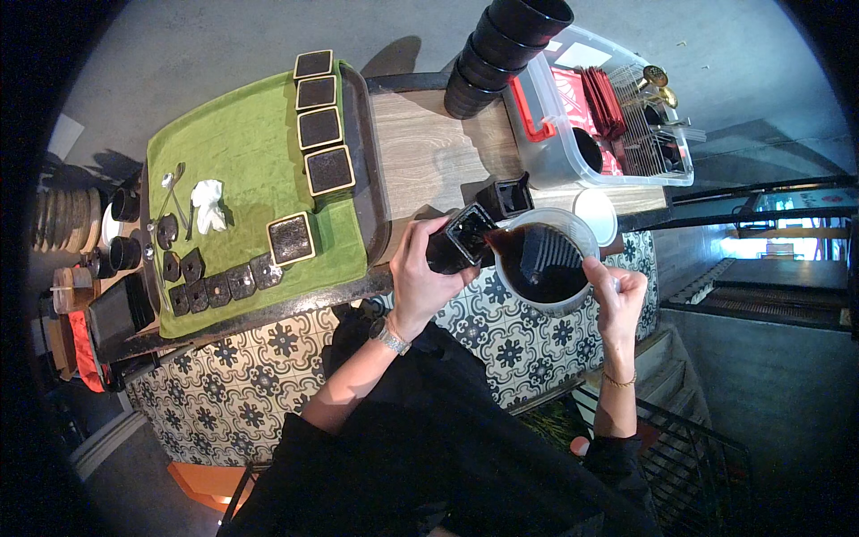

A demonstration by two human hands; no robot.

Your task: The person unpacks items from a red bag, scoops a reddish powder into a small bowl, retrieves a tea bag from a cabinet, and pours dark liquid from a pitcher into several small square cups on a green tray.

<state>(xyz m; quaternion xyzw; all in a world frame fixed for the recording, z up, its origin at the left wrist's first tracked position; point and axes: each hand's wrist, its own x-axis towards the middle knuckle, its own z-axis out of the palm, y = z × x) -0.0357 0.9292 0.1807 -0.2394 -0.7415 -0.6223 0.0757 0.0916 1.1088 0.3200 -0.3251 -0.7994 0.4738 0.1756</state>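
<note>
My left hand (426, 275) grips a square black glazed ceramic pot (460, 240), tilted with its mouth toward the right. Its rim meets the spout side of a clear plastic pitcher (547, 262), which my right hand (614, 288) holds by the handle. Dark brown liquid (537, 268) lies in the pitcher and reaches up to its spout; I cannot tell which way it flows. Just behind, a second square black pot (507, 196) stands on the wooden tabletop (429, 148). A white round lid (595, 216) rests beyond the pitcher, near the table edge.
A green cloth (235, 141) on a dark tray bears several square dark pieces (329, 170), small black lids (241, 280), spoons (176, 184) and a crumpled white tissue (208, 205). Behind stand stacked black pots (493, 60) and a clear plastic bin (547, 158) with red packets (602, 104).
</note>
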